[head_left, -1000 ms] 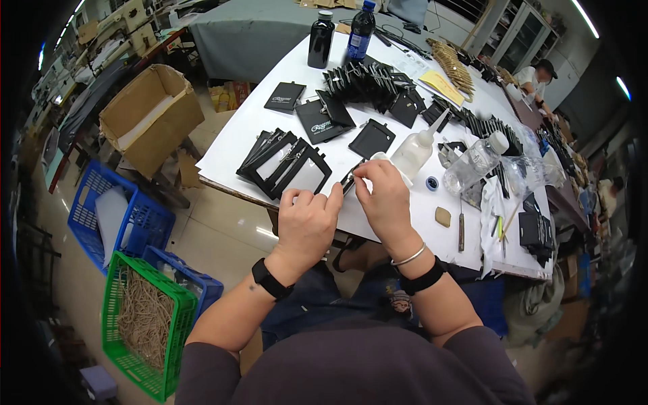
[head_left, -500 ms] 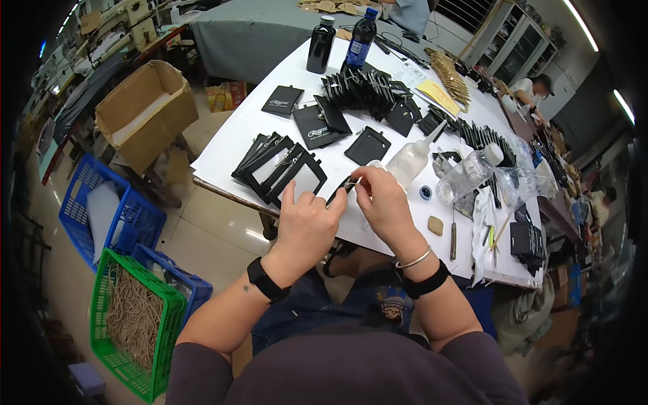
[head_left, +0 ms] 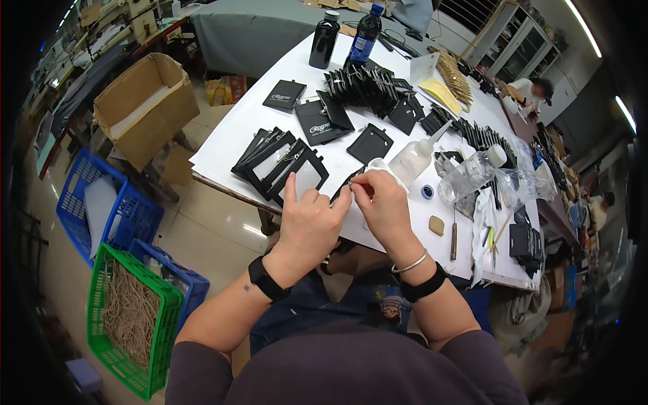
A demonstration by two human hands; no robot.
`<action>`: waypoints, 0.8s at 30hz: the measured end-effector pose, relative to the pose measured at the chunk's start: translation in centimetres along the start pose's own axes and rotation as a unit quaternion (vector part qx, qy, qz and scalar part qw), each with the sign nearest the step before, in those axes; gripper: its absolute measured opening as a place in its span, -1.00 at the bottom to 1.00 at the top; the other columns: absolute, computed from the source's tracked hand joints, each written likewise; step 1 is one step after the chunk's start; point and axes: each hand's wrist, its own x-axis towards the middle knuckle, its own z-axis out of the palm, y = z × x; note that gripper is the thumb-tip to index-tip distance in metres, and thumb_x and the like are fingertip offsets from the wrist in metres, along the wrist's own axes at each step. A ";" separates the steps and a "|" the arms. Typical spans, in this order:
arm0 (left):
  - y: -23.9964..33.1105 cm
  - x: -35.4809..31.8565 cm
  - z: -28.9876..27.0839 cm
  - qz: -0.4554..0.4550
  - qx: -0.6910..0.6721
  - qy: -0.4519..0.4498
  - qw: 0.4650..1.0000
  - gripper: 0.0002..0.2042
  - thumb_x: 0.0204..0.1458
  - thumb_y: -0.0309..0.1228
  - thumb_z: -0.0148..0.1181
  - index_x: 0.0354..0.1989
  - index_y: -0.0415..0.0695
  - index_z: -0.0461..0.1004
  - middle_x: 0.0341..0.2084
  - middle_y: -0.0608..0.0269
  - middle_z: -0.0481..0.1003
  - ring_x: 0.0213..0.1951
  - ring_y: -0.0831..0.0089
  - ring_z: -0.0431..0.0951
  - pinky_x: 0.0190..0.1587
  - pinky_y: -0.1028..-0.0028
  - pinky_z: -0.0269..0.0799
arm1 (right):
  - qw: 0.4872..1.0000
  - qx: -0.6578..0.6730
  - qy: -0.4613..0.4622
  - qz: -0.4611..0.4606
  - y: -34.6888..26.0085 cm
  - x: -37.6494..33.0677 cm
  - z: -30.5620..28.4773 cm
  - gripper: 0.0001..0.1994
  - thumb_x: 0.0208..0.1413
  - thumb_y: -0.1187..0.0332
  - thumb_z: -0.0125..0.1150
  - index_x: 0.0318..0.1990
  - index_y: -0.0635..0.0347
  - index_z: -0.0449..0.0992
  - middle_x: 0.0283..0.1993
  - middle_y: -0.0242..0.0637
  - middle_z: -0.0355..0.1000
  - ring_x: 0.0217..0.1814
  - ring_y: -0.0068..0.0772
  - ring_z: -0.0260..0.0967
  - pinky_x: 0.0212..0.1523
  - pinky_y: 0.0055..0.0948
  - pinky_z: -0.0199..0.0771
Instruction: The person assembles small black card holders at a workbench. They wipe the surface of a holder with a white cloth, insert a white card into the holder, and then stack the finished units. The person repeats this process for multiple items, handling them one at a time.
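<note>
Slim black piece (head_left: pixel 342 187) between both hands, over the counter (head_left: pixel 250 108) near its front edge; resting or lifted, cannot tell. Long axis slants away and rightward, near end by the left hand (head_left: pixel 310 219). Right hand (head_left: pixel 383 202) at the piece's right side, grip together: thumb and forefinger pinching a small metal fitting (head_left: pixel 351 185), details too small. Left hand against the near end, one finger outstretched; whether its grip is clamped, cannot tell. Right fingertips nearer the fitting. Windowed black pouches (head_left: pixel 310 174) just left, dropper bottle (head_left: pixel 413 160) right.
</note>
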 end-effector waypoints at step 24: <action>0.9 0.6 -0.5 -0.007 -0.016 -0.039 0.999 -0.63 -0.14 -0.43 0.08 -0.07 -0.12 0.45 -0.66 0.27 0.37 -0.44 0.33 0.44 0.12 -0.17 0.11 | 0.987 -0.119 -0.011 -0.107 0.2 1.3 -1.1 -0.95 -0.08 0.43 0.19 -0.47 0.16 0.45 -0.47 -0.20 0.35 -0.33 -0.14 0.33 -0.33 -0.27 0.39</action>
